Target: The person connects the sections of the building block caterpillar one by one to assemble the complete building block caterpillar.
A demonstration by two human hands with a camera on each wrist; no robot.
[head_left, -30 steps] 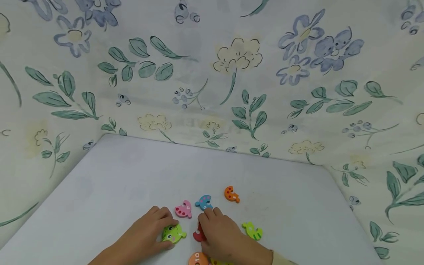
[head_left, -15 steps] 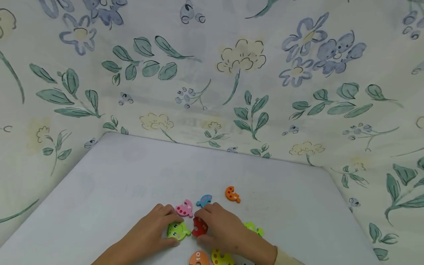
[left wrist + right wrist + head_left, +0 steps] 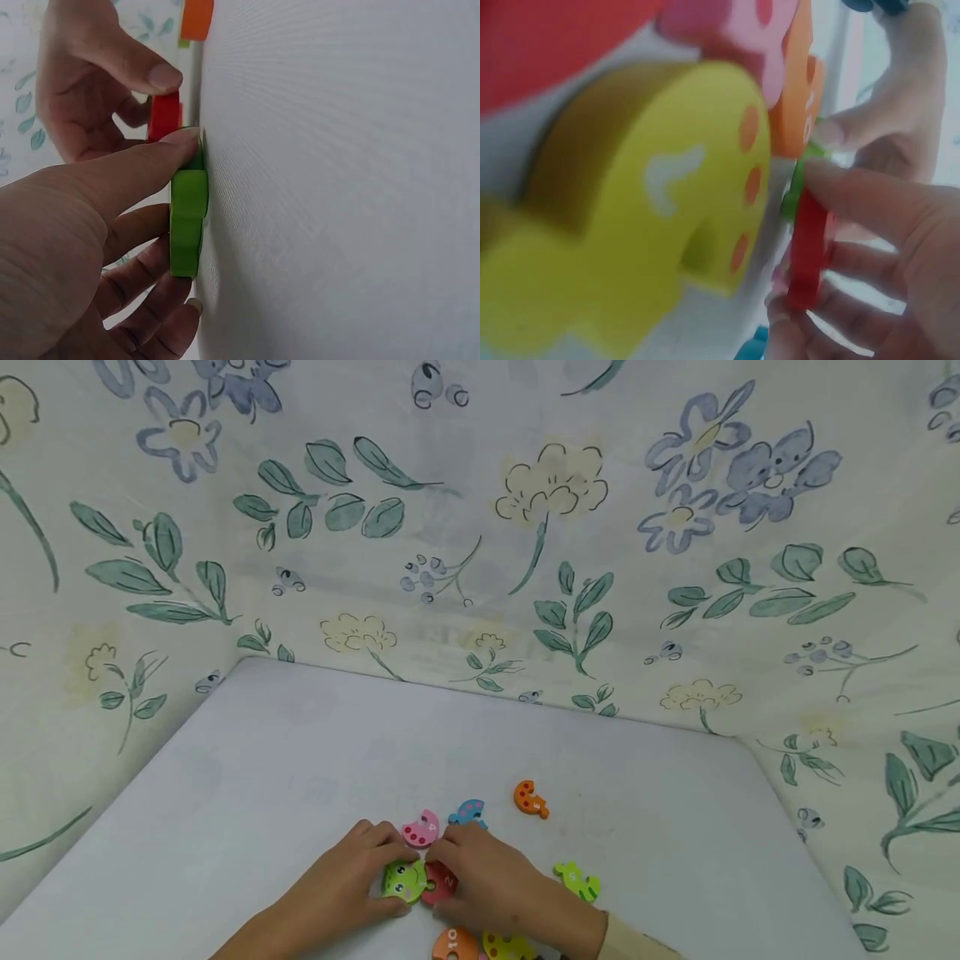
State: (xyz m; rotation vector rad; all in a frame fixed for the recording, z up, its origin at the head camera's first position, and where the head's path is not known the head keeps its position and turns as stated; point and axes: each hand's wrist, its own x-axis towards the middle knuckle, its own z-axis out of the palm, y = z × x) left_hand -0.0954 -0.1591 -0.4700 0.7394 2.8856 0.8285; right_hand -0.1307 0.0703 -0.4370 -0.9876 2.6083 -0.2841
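Note:
My left hand (image 3: 333,887) grips a green puzzle piece (image 3: 403,882) with a smiling face, thumb on the near edge and fingers on the far edge. From the right, my right hand (image 3: 491,881) pinches a red puzzle piece (image 3: 442,887) marked 2. The green knob lies at the red piece's notch; whether it is fully seated cannot be told. In the left wrist view the red piece (image 3: 164,117) appears just off the table, beside the green piece (image 3: 187,217). Fingers cover part of both pieces.
Beyond the hands lie pink (image 3: 421,830), blue (image 3: 468,812) and orange (image 3: 529,798) pieces. A light green piece (image 3: 577,882) is right of my right forearm. An orange piece marked 10 (image 3: 454,943) and a yellow piece (image 3: 507,946) lie nearer. Floral fabric (image 3: 450,560) rises behind the white table (image 3: 315,727).
My right hand has brought the red piece leftward to the green piece's knob. My left hand has shifted slightly right with the green piece, and the gap between the pieces has closed.

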